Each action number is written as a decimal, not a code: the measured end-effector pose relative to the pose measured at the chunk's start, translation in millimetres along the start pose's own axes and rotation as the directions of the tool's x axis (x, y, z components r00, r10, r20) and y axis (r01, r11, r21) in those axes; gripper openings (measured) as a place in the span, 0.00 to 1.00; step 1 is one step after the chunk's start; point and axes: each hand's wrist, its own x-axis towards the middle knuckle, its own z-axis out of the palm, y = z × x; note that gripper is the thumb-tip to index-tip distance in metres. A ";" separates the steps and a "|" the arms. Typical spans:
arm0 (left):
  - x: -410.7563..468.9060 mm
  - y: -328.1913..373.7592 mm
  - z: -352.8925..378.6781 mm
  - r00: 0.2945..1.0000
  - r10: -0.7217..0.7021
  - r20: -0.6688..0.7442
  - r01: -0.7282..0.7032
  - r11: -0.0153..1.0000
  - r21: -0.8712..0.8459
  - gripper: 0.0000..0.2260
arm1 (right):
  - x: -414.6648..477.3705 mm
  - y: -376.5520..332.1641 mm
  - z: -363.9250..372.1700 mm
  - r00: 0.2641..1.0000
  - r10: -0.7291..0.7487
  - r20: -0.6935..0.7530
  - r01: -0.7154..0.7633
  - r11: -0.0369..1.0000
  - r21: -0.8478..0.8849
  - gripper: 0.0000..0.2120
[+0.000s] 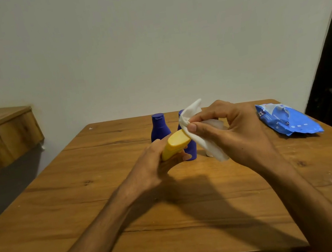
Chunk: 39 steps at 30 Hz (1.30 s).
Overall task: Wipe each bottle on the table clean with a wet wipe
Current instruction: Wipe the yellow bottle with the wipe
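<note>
A wooden table [86,201] is set against a plain wall, and a blue pack of wipes [285,119] is laid near its far right corner. Two purple bottles are stood upright toward the far middle: one [158,126] is in clear view, while the other [192,150] is partly covered by what is held in front of it. A pale bottle [213,123] is largely hidden behind the right hand [233,129].

The yellow bottle [176,145] is held above the table, tilted, with its body clasped in the left hand [155,163] and its cap end turned toward the right. A white wet wipe [210,147] is pinched between the right thumb and fingers and is laid against that cap.

Trouble is most likely to be caused by crowding. The nearer purple bottle could be knocked over by the yellow one or by the wipe's trailing end, since both are worked just in front of it. The yellow bottle could also be let slip once its surface is wetted, and only the cap might be cleaned if the body is not turned.
</note>
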 end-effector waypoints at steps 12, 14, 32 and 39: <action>-2.4 1.6 2.3 0.996 0.051 -0.073 -0.045 0.995 0.085 0.22 | -0.8 8.8 3.5 0.997 -0.074 -0.035 0.069 0.988 -0.137 0.07; -4.1 -1.1 1.6 0.997 0.028 -0.067 -0.021 0.993 0.115 0.24 | -4.3 4.2 10.3 0.994 -0.108 0.001 0.107 0.986 -0.131 0.07; 1.4 -10.7 6.1 0.997 -0.019 -0.072 0.033 0.981 0.191 0.19 | -4.5 6.8 9.5 0.993 -0.112 0.038 0.116 0.985 -0.130 0.09; -1.8 -22.6 2.9 0.996 -0.074 -0.051 0.082 0.978 0.193 0.21 | -8.9 3.1 18.3 0.972 -0.199 0.126 0.209 0.975 -0.072 0.08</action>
